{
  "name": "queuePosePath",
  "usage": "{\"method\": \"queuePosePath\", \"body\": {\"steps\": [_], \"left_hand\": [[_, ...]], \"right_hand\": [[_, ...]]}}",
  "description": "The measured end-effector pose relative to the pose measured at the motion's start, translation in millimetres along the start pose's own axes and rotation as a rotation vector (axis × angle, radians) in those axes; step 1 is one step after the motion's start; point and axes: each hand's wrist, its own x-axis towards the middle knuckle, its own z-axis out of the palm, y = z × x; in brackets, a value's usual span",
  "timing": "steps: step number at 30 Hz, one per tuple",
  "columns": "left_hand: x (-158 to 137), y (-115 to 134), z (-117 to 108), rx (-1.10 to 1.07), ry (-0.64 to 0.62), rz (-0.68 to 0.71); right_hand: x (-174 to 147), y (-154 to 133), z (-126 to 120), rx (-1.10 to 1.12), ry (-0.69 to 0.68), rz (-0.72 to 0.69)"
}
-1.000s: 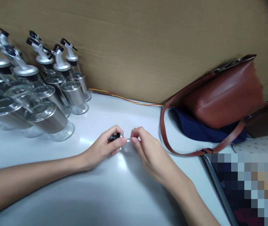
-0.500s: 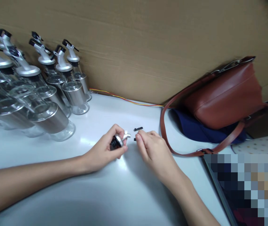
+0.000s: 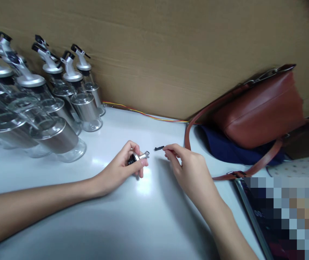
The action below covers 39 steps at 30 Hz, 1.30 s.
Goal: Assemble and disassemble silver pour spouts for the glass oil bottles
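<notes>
Black strip (image 3: 158, 148): lay left-to-right, right end at my nearer right hand (image 3: 191, 166), fingers' hold unclear. Left hand (image 3: 121, 167): gripped pourer top (image 3: 136, 157).

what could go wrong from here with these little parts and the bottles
The small black piece is right at the fingertips of the right hand; it might slip or get flicked away. The silver spout could drop if the left hand loosens. The glass bottles stand close together, so one knock might topple several.
</notes>
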Motion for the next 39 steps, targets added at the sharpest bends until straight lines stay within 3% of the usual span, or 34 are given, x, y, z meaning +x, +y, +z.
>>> {"method": "queuePosePath", "body": {"steps": [3,13,18,23,29,39], "left_hand": [[1,0,0,-0.007,0.033,0.005],[0,1,1,0.001,0.04,-0.025],[0,5,3,0.04,0.066,-0.037],[-1,7,3,0.067,0.033,-0.019],[-1,8,3,0.109,0.036,0.016],[-1,4,0,0.024,-0.007,0.012]], "right_hand": [[1,1,-1,-0.123,-0.111,0.095],[-1,5,5,-0.115,-0.281,0.087],[-3,5,6,-0.164,-0.186,0.032],[-3,-7,-2,0.083,0.007,-0.026],[-7,-18,-2,0.171,-0.069,-0.203],[-6,-14,3,0.15,-0.051,-0.185]]}}
